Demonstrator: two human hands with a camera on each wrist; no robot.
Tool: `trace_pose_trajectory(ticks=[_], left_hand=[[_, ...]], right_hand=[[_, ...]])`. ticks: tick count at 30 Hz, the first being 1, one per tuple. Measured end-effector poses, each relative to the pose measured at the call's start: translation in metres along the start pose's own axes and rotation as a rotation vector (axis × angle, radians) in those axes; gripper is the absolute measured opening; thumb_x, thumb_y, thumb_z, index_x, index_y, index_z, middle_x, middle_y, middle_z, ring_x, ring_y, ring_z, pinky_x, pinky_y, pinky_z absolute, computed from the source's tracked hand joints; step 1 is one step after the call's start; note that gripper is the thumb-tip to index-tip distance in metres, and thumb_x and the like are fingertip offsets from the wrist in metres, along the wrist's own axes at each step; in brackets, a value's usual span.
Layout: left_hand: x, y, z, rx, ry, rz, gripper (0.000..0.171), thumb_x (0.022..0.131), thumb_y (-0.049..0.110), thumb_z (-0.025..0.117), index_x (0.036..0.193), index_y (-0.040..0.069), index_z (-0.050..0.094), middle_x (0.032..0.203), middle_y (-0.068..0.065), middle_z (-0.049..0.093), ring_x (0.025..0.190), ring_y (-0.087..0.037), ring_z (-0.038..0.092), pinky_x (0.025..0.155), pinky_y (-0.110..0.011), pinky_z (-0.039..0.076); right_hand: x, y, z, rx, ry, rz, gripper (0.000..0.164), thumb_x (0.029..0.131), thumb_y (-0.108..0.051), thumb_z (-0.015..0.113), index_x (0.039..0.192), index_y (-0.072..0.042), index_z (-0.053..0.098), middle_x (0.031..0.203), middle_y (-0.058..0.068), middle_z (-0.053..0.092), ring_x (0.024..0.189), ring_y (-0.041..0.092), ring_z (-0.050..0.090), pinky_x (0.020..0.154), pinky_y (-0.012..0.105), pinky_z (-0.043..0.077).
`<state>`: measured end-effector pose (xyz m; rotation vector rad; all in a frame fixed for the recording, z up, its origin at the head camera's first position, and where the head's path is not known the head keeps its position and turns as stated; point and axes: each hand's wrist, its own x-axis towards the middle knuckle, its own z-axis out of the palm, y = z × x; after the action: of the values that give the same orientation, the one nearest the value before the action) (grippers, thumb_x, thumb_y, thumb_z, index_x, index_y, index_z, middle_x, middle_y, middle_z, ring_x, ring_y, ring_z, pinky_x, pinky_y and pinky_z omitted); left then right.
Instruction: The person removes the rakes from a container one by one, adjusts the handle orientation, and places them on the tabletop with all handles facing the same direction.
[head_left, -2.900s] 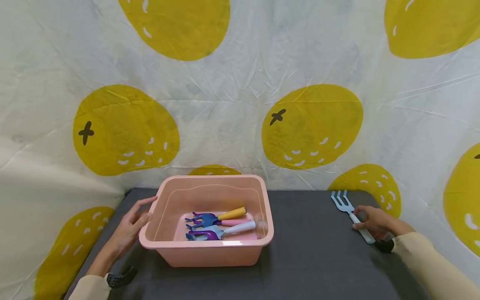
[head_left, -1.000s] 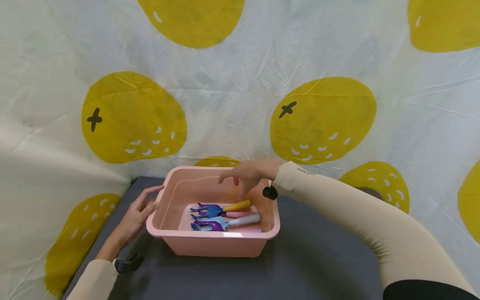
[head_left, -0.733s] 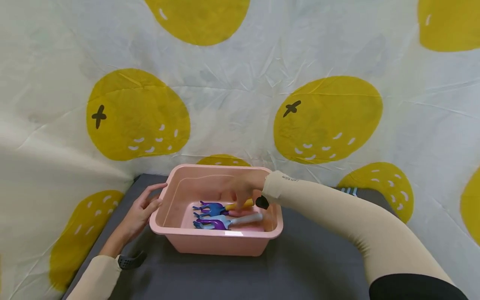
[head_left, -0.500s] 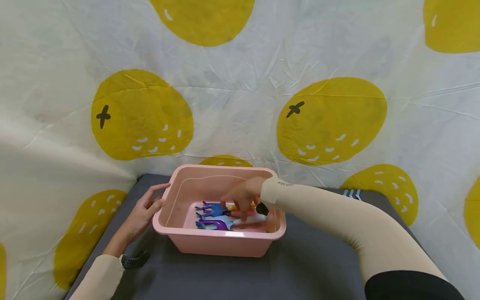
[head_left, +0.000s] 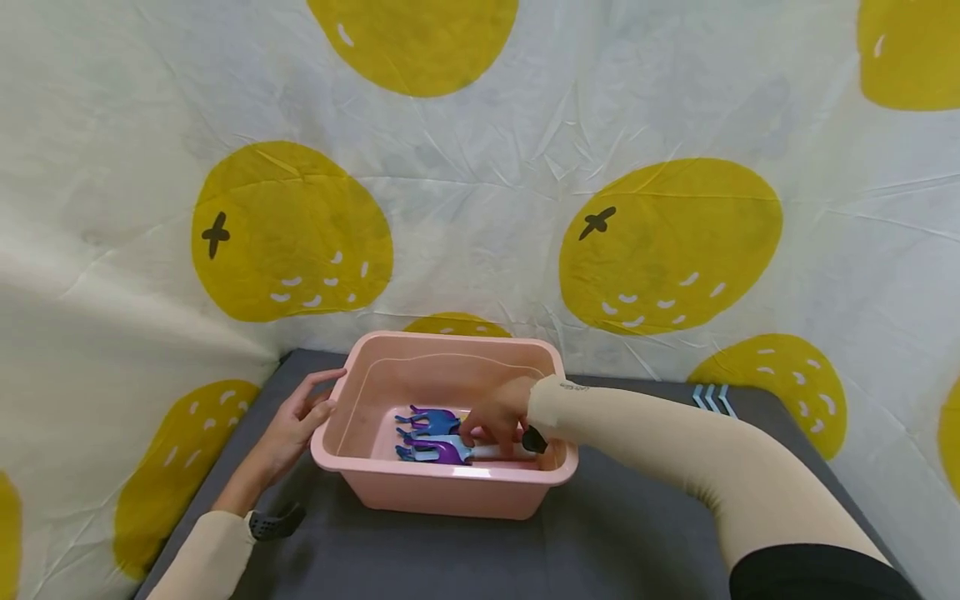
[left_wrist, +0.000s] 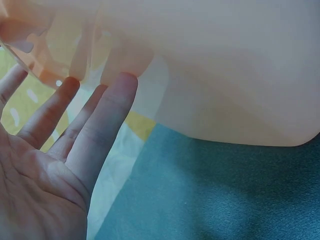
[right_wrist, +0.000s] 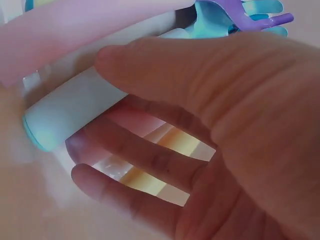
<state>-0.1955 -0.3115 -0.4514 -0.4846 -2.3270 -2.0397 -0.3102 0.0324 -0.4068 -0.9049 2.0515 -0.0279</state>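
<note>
A pink plastic basin (head_left: 442, 490) stands on the dark table, with several garden hand forks lying in it, tines to the left. My right hand (head_left: 498, 412) reaches down inside it. In the right wrist view its thumb lies on the light blue handle of one hand fork (right_wrist: 65, 115), with the fingers curled in at the handle's other side. A pink handle (right_wrist: 90, 35) lies alongside. Farther back sits a blue fork (head_left: 435, 422), its yellow handle mostly hidden behind my hand. At the basin's left side, my left hand (head_left: 294, 425) touches the rim and outer wall with extended fingers.
Another light blue hand fork (head_left: 714, 400) lies at the table's back right, only its tines showing past my right sleeve. A white curtain (head_left: 480, 250) with yellow fruit prints hangs right behind the table (head_left: 420, 558).
My right hand has left the light blue fork at the table's right, come over the basin's rim, and lowered onto a handle inside. The left hand stays at the rim.
</note>
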Motion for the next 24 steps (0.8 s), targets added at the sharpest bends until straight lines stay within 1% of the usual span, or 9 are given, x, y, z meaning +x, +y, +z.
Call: trace_pose_trajectory(ticks=[3,5,9,12,16,19,22,23,24], left_hand=[[0.000,-0.001,0.002,0.007,0.006,-0.003,0.048,0.110,0.013,0.047,0.156,0.012,0.035,0.145,-0.008,0.055,0.110,-0.027,0.069,0.078,-0.039,0.061],[0.000,0.000,0.003,0.014,0.015,-0.006,0.048,0.110,0.013,0.048,0.156,0.012,0.036,0.147,-0.011,0.053,0.110,-0.026,0.069,0.078,-0.039,0.061],[0.001,0.001,0.005,0.035,0.029,-0.011,0.048,0.110,0.014,0.048,0.156,0.013,0.036,0.152,-0.025,0.046,0.111,-0.021,0.068,0.079,-0.037,0.061],[0.001,0.002,0.006,0.048,0.035,-0.011,0.048,0.110,0.014,0.048,0.156,0.013,0.035,0.153,-0.032,0.041,0.112,-0.016,0.068,0.080,-0.036,0.061],[0.002,0.003,0.007,0.048,0.039,-0.015,0.048,0.110,0.013,0.048,0.156,0.011,0.035,0.153,-0.034,0.039,0.113,-0.017,0.068,0.080,-0.036,0.061],[0.003,0.003,0.007,0.051,0.037,-0.015,0.048,0.110,0.014,0.049,0.156,0.011,0.035,0.154,-0.033,0.038,0.114,-0.016,0.067,0.081,-0.035,0.060],[0.004,0.003,0.007,0.057,0.033,-0.011,0.048,0.110,0.014,0.048,0.156,0.011,0.035,0.155,-0.033,0.037,0.115,-0.013,0.066,0.083,-0.034,0.060],[0.004,0.003,0.007,0.058,0.033,-0.010,0.048,0.110,0.014,0.048,0.156,0.011,0.035,0.155,-0.032,0.037,0.115,-0.012,0.065,0.083,-0.034,0.060],[0.003,0.002,0.006,0.057,0.034,-0.009,0.048,0.110,0.014,0.048,0.156,0.011,0.035,0.155,-0.032,0.038,0.115,-0.012,0.065,0.083,-0.035,0.060]], right_hand=[[0.002,0.001,0.000,-0.028,-0.027,-0.018,0.048,0.080,-0.007,0.086,0.113,-0.036,0.066,0.091,-0.002,0.058,0.067,0.020,0.056,0.057,0.028,0.049],[0.003,0.002,-0.001,0.000,-0.044,-0.008,0.049,0.078,-0.006,0.086,0.112,-0.036,0.067,0.093,-0.001,0.058,0.067,0.019,0.056,0.060,0.029,0.051],[0.006,0.002,-0.003,0.022,-0.083,0.002,0.052,0.076,-0.003,0.084,0.113,-0.035,0.067,0.096,0.000,0.057,0.065,0.017,0.053,0.058,0.029,0.049],[0.007,0.002,-0.003,0.032,-0.093,0.018,0.055,0.073,0.000,0.082,0.114,-0.034,0.067,0.093,0.001,0.055,0.061,0.016,0.049,0.052,0.028,0.043],[0.003,0.001,-0.004,0.048,-0.052,0.036,0.058,0.072,0.000,0.081,0.115,-0.038,0.068,0.093,0.001,0.054,0.061,0.016,0.048,0.049,0.028,0.039],[-0.005,-0.002,-0.003,0.082,0.003,0.040,0.060,0.074,0.000,0.081,0.118,-0.038,0.068,0.097,0.001,0.054,0.065,0.017,0.049,0.052,0.028,0.042],[-0.017,-0.007,-0.005,0.161,0.075,0.073,0.061,0.073,0.002,0.082,0.117,-0.038,0.070,0.100,0.001,0.055,0.071,0.019,0.053,0.057,0.029,0.045],[-0.023,-0.010,-0.004,0.241,0.133,0.127,0.054,0.073,-0.001,0.083,0.113,-0.037,0.073,0.098,0.002,0.056,0.072,0.021,0.054,0.056,0.030,0.046],[-0.026,-0.012,-0.007,0.232,0.150,0.128,0.053,0.075,-0.002,0.083,0.113,-0.037,0.073,0.097,0.001,0.055,0.073,0.020,0.054,0.057,0.030,0.047]])
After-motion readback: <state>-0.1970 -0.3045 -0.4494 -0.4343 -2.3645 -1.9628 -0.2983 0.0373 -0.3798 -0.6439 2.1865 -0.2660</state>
